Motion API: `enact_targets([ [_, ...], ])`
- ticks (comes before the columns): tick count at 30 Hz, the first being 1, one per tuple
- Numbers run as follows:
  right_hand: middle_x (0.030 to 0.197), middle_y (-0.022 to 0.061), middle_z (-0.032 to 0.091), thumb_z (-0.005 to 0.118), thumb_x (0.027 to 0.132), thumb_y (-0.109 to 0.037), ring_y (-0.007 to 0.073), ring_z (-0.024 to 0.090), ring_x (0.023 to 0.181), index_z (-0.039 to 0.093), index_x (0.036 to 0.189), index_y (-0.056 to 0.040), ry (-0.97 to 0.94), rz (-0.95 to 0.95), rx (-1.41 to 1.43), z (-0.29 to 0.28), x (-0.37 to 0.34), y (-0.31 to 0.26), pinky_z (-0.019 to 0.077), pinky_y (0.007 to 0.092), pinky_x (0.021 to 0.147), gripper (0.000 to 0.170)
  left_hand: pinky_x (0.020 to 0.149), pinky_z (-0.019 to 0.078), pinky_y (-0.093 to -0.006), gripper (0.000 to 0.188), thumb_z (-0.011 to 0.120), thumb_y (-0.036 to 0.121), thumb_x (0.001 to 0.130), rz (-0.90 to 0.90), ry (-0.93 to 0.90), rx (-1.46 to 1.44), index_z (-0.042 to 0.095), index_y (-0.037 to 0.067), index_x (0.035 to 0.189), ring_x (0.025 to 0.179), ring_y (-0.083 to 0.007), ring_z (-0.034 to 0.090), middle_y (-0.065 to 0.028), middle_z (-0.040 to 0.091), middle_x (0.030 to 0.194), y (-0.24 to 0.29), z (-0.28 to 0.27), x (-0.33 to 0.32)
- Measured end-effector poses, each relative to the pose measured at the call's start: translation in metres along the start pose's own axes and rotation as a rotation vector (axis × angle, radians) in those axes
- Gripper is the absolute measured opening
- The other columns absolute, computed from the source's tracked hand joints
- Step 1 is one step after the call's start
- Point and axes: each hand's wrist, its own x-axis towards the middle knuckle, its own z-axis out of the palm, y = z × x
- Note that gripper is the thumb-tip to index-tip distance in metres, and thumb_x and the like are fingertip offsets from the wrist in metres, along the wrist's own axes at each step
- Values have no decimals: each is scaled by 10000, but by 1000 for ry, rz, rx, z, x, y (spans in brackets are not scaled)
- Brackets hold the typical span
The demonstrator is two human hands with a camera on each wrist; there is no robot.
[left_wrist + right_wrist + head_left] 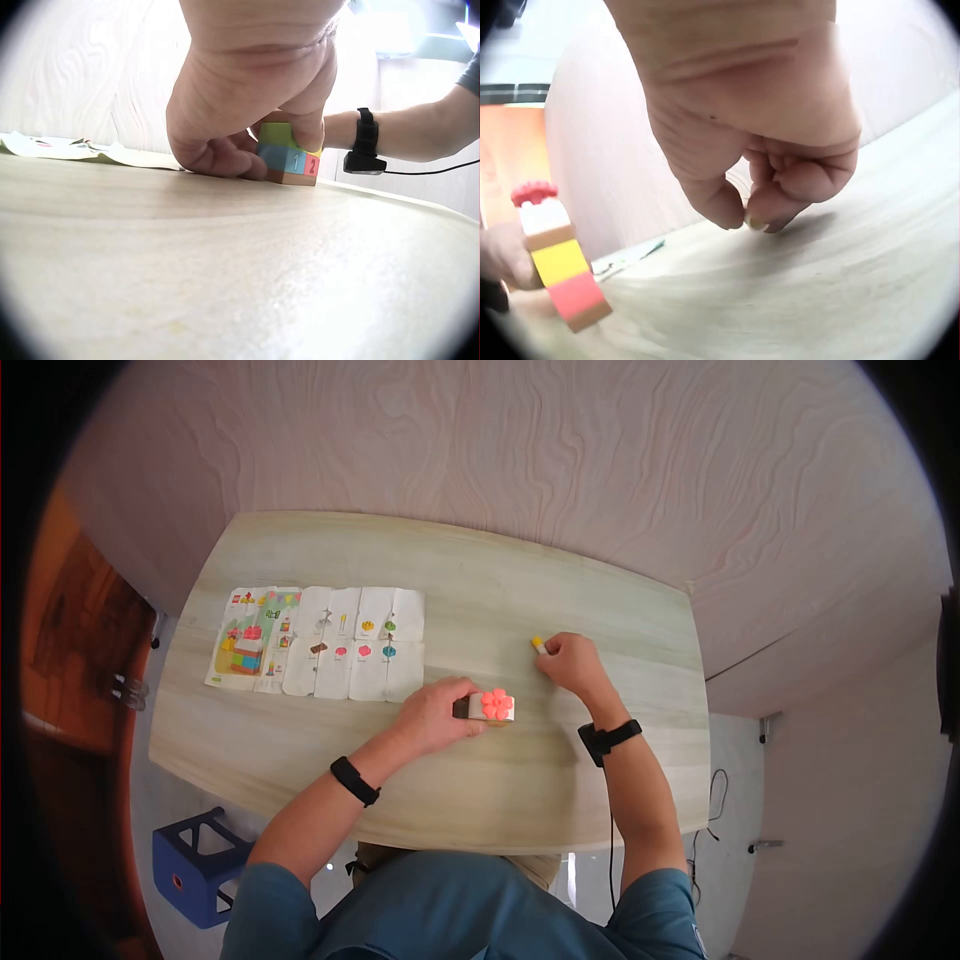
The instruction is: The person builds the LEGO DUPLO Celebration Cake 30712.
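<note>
My left hand grips a small stack of bricks topped by a coral flower piece. In the left wrist view the stack shows a green brick, a blue brick marked 1 and a red one marked 2, above a brown base. The right wrist view shows its white, yellow and red side. To the right, my right hand pinches a small yellow and white piece between thumb and fingertips, just over the table; the fingers mostly hide it in the right wrist view.
An unfolded instruction sheet with printed brick pictures lies on the left part of the wooden table. A blue stool stands on the floor at the lower left. From the right wristband hangs a black cable.
</note>
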Motion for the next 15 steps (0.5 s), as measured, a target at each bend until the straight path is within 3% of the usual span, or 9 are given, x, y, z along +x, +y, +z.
enact_targets([
  [1, 706, 114, 688, 726, 817, -142, 211, 635, 649, 695, 879, 17, -57, 37, 91, -4, -6, -3, 533, 368, 646, 174, 837, 555, -398, 446, 856, 271, 770, -6, -2, -7, 708, 92, 1152, 963, -279, 694, -78, 712, 1029, -1, -1, -1],
  [2, 706, 114, 688, 726, 817, -142, 211, 635, 649, 695, 879, 17, -66, 35, 87, -7, -10, -3, 533, 368, 646, 174, 837, 555, -398, 446, 856, 271, 770, -13, 3, -13, 708, 92, 1152, 963, -279, 694, -78, 712, 1029, -1, -2, 0],
  [4, 771, 34, 699, 681, 838, -76, 110, 592, 699, 690, 900, -17, -166, 59, 471, -9, -25, 0, 515, 314, 662, 85, 837, 554, -399, 458, 859, 268, 762, 17, -3, 26, 708, 92, 1158, 960, -283, 692, -84, 712, 1017, -1, -2, 1],
  [5, 771, 34, 699, 681, 838, -76, 110, 592, 699, 690, 900, -17, -172, 61, 471, -12, -35, -8, 515, 314, 662, 85, 837, 554, -399, 458, 859, 268, 762, 11, -2, 24, 708, 92, 1158, 960, -283, 692, -84, 712, 1017, -1, -2, 1],
  [7, 952, 12, 731, 681, 890, -27, 93, 606, 805, 678, 985, -46, -258, -70, 868, -22, -58, -25, 513, 300, 725, 97, 821, 548, -402, 462, 863, 270, 757, 20, -2, 11, 712, 91, 1156, 937, -288, 685, -86, 709, 1006, -1, -3, 1],
  [8, 952, 12, 731, 681, 890, -27, 93, 606, 805, 678, 985, -46, -261, -67, 868, -23, -66, -29, 513, 300, 725, 97, 821, 548, -402, 462, 863, 270, 757, 17, -3, 9, 712, 91, 1156, 937, -288, 685, -86, 709, 1006, 0, -3, 1],
  [10, 1106, 34, 725, 687, 968, -13, 96, 628, 938, 666, 1088, -49, -369, -190, 1012, -23, -79, -38, 525, 295, 838, 127, 799, 543, -405, 456, 865, 272, 757, 20, 6, -1, 719, 90, 1149, 909, -282, 680, -89, 703, 989, 3, -3, 0],
  [14, 1157, 34, 719, 672, 1034, -46, 102, 638, 1025, 665, 1119, -47, -426, -276, 1032, -15, -88, -55, 529, 296, 922, 85, 785, 540, -406, 450, 872, 270, 755, 12, 18, 11, 726, 88, 1139, 894, -277, 679, -90, 702, 976, -1, -1, 1],
  [15, 1162, 32, 718, 663, 1043, -49, 104, 644, 1035, 664, 1139, -46, -438, -275, 1017, -12, -88, -56, 529, 299, 941, 96, 748, 528, -379, 445, 885, 247, 756, 44, 38, 2, 721, 71, 1130, 831, -233, 651, -72, 678, 920, -3, 1, 1],
])
